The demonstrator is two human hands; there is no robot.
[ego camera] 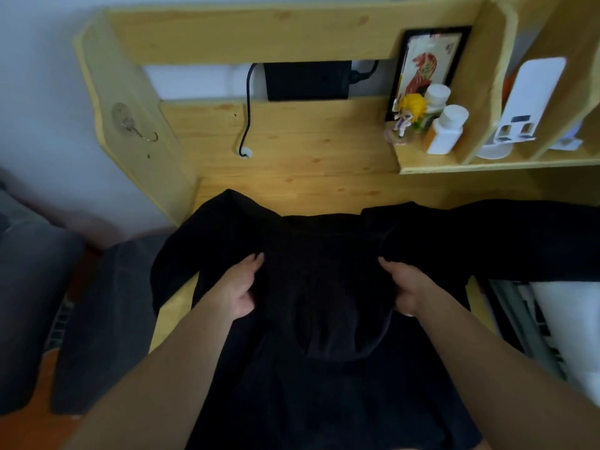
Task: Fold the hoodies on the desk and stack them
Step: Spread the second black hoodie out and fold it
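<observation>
A black hoodie [324, 287] is spread over a pale wooden desk [292, 164], seen from above through a head-worn camera. The garment's long axis runs from the near edge of the desk away toward the back panel, with the hood lying in the middle, its rounded end turned toward the viewer. One sleeve is stretched far out to the right, across the desk; the other is bunched at the left and partly hangs over the desk's left edge.

The hoodie is gripped at both sides of the hood. The left hand [242, 287] is placed on the left shoulder area, fingers curled into the cloth; the right hand [404, 287] is placed on the right shoulder area, fingers likewise curled into the cloth. Both hands sit level with each other, equally near the hood, with the body of the garment lying between the forearms and running back under them.

It is judged that the shoulders are being squared before a sleeve is folded inward; the right sleeve, lying longest, would need the wider sweep.

No folded pile can be seen, and whether the dark cloth at far right is a second hoodie cannot be told
</observation>
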